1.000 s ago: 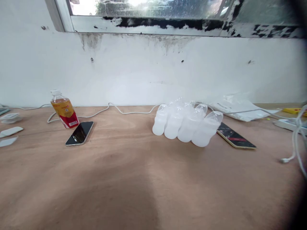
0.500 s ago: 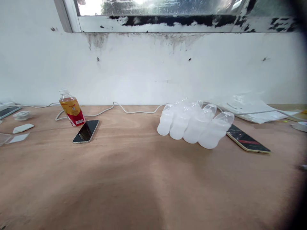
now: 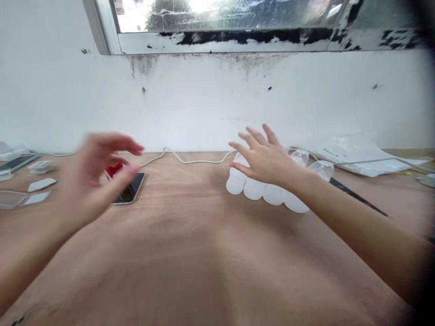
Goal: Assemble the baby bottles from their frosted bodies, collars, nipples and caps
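- Left hand (image 3: pixel 90 181) half-curled, blurred, gripping nothing, in front of bottle (image 3: pixel 114 169) and phone (image 3: pixel 138 184)!
- Right hand (image 3: pixel 263 156) spread wide, empty, over the pack (image 3: pixel 273 194); touching, can't tell.
- Pack on the table (image 3: pixel 176 249), near the wall (image 3: pixel 197 99).

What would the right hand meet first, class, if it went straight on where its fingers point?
Probably the white wall. The right hand points forward and leftward, overlapping the cloudy containers in view; depth is unclear, so if low, it might meet the pale cable first.
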`<state>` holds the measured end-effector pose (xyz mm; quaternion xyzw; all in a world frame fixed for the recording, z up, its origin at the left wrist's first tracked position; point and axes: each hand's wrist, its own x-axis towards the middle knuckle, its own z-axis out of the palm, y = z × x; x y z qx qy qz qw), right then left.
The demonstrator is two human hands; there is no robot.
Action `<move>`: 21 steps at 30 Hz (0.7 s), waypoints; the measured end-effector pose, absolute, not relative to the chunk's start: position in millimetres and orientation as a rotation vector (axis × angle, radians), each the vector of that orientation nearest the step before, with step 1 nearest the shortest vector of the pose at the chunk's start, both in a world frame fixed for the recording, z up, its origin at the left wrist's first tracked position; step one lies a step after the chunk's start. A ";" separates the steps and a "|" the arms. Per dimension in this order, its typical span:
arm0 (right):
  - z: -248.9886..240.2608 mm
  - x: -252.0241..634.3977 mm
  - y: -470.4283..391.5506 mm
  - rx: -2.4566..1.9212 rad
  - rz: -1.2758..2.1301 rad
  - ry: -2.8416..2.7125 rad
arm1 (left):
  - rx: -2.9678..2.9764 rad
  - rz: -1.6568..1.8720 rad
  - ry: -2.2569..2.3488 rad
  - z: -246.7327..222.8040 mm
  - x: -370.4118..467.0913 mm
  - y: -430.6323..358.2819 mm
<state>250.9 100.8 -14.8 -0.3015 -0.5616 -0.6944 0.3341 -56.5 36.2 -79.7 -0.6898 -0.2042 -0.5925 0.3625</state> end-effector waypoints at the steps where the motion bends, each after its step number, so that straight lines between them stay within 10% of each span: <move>1: -8.2 251.7 110.7 -0.871 -1.898 -1.466 | -1.777 -1.478 -0.539 -76.9 -54.5 46.1; 21: -35.5 179.8 91.0 -0.265 -0.514 -2.271 | -2.399 -1.111 -0.719 -65.2 7.1 82.3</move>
